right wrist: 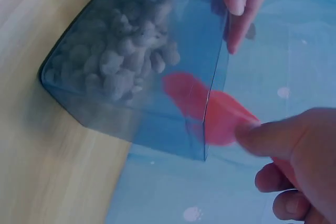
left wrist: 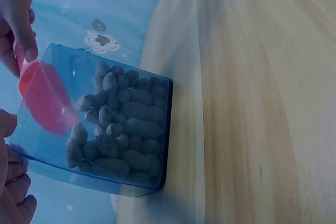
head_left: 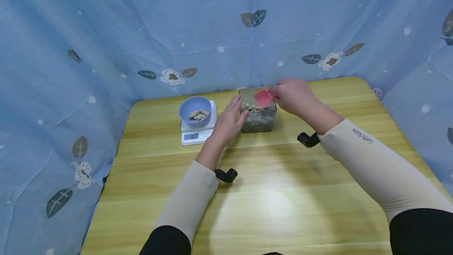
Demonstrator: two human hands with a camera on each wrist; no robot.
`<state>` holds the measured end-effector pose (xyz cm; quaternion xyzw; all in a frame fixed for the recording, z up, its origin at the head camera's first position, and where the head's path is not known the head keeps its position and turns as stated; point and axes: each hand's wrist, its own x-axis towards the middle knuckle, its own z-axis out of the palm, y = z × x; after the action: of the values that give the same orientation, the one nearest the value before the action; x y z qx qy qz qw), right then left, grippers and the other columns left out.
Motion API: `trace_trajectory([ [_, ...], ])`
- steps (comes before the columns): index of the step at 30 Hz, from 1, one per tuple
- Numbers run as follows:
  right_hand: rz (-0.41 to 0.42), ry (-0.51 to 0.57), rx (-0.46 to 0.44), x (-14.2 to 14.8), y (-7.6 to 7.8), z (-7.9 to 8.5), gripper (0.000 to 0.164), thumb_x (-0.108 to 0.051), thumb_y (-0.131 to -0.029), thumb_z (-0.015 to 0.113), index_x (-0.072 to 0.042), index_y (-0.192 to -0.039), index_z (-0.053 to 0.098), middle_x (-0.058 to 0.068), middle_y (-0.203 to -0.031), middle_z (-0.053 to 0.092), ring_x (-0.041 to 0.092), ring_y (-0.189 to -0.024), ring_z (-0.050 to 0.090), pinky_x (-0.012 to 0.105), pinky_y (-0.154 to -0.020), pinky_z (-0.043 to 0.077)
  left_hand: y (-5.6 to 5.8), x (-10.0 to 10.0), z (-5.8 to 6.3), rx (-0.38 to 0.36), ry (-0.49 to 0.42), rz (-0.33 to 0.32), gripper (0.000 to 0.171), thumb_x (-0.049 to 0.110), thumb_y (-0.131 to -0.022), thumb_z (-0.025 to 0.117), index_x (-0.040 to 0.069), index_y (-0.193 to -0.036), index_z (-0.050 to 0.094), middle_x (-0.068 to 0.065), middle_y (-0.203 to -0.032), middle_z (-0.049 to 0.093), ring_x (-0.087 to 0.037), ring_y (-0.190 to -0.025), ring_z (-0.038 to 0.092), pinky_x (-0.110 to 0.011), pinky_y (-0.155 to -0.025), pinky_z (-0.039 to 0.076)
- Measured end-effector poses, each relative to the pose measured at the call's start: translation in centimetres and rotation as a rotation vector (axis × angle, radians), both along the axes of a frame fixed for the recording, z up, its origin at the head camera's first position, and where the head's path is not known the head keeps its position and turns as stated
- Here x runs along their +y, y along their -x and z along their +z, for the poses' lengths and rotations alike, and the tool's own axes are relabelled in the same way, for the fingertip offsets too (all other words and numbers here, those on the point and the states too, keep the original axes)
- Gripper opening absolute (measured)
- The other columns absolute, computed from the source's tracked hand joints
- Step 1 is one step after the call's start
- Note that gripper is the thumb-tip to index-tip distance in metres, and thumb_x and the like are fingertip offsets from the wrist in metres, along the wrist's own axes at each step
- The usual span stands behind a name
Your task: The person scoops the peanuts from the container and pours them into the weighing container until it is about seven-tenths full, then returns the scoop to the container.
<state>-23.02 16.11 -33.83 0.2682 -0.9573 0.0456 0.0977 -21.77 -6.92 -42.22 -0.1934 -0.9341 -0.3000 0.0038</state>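
One hand (head_left: pixel 295 97) holds the scoop (head_left: pixel 263 98) across the container's (head_left: pixel 258 123) open rim.

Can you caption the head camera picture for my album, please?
Right hand holds a pink scoop at the peanut box while the left hand touches its side.

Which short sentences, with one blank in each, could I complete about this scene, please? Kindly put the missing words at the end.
1. The right hand grips a scoop whose colour is ____.
2. The bowl stands on a white digital ____.
3. The bowl holds ____ peanuts than the clear container, which the left hand touches.

Missing words: pink; scale; fewer.
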Motion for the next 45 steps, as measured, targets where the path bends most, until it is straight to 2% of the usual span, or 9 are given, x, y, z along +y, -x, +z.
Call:
trace_trajectory([
  [4,0.003,-0.153,0.006,-1.5,0.1,0.2,0.021,-0.001,-0.086,0.070,-0.014,-0.099,0.078,0.008,-0.085,0.067,0.029,-0.075,0.061,0.044,-0.064,0.051,-0.1,-0.1,-0.1,0.002,-0.022,0.001,0.060,0.042,-0.105,0.041,0.014,-0.156,0.028,-0.001,-0.165,0.020,-0.016,-0.152,0.016,-0.039,-0.123,0.021],
  [8,-0.010,-0.314,-0.015,-3.1,0.6,-0.2,0.013,-0.004,-0.085,0.074,-0.013,-0.093,0.077,0.008,-0.093,0.068,0.031,-0.087,0.062,0.049,-0.074,0.051,-0.2,-0.2,-0.1,-0.004,-0.024,0.000,0.060,0.044,-0.105,0.040,0.015,-0.157,0.028,0.001,-0.165,0.020,-0.015,-0.152,0.016,-0.038,-0.123,0.023],
  [12,-0.005,-0.349,-0.029,-4.0,1.6,-1.4,0.010,-0.003,-0.084,0.074,-0.013,-0.087,0.075,0.009,-0.092,0.070,0.032,-0.087,0.062,0.051,-0.078,0.052,-0.2,-0.3,-0.1,-0.003,-0.009,0.003,0.061,0.046,-0.105,0.039,0.016,-0.156,0.029,0.005,-0.165,0.018,-0.012,-0.152,0.014,-0.035,-0.123,0.021],
  [17,0.109,-0.315,-0.056,-3.9,2.3,-1.8,0.016,0.002,-0.085,0.069,-0.011,-0.076,0.072,0.006,-0.079,0.067,0.026,-0.070,0.061,0.042,-0.063,0.055,-0.1,-0.1,-0.1,0.023,0.043,0.016,0.061,0.046,-0.104,0.041,0.015,-0.156,0.030,0.005,-0.165,0.019,-0.012,-0.152,0.014,-0.033,-0.123,0.021],
  [20,0.152,-0.281,-0.179,-3.5,2.3,-1.6,0.025,0.005,-0.086,0.061,-0.011,-0.067,0.065,0.003,-0.069,0.061,0.018,-0.060,0.049,0.032,-0.052,0.044,-0.2,0.1,-0.2,0.031,0.064,0.019,0.060,0.043,-0.104,0.042,0.014,-0.155,0.031,0.004,-0.164,0.021,-0.014,-0.152,0.015,-0.032,-0.124,0.020],
  [24,0.114,-0.179,-0.318,-2.8,2.3,-1.4,0.026,0.008,-0.081,0.055,-0.011,-0.064,0.060,0.002,-0.064,0.056,0.017,-0.059,0.040,0.029,-0.053,0.033,-0.4,0.3,-0.2,0.039,0.066,0.005,0.059,0.044,-0.105,0.041,0.015,-0.155,0.032,0.003,-0.164,0.023,-0.015,-0.152,0.016,-0.031,-0.124,0.019],
  [30,0.108,-0.077,-0.298,-2.7,2.6,-2.4,0.017,0.002,-0.086,0.065,-0.010,-0.074,0.070,0.002,-0.071,0.067,0.019,-0.063,0.055,0.033,-0.059,0.045,-0.4,0.4,-0.1,0.059,0.076,0.018,0.060,0.045,-0.104,0.040,0.014,-0.155,0.032,0.003,-0.164,0.024,-0.016,-0.152,0.018,-0.030,-0.124,0.018],
  [38,0.074,0.067,-0.440,-1.3,2.7,-2.4,0.011,-0.009,-0.091,0.067,-0.010,-0.089,0.077,0.005,-0.086,0.074,0.019,-0.075,0.063,0.038,-0.070,0.051,-0.4,0.6,-0.3,0.073,0.079,0.022,0.060,0.044,-0.105,0.040,0.011,-0.154,0.034,0.000,-0.163,0.026,-0.016,-0.152,0.019,-0.029,-0.124,0.017],
  [45,0.042,0.176,-0.398,-0.7,2.8,-3.2,0.017,-0.021,-0.095,0.066,-0.012,-0.105,0.077,0.008,-0.086,0.075,0.019,-0.065,0.055,0.037,-0.065,0.045,-0.5,0.6,-0.4,0.040,0.035,0.039,0.059,0.044,-0.105,0.040,0.014,-0.155,0.032,0.004,-0.164,0.023,-0.012,-0.152,0.015,-0.029,-0.124,0.016],
])
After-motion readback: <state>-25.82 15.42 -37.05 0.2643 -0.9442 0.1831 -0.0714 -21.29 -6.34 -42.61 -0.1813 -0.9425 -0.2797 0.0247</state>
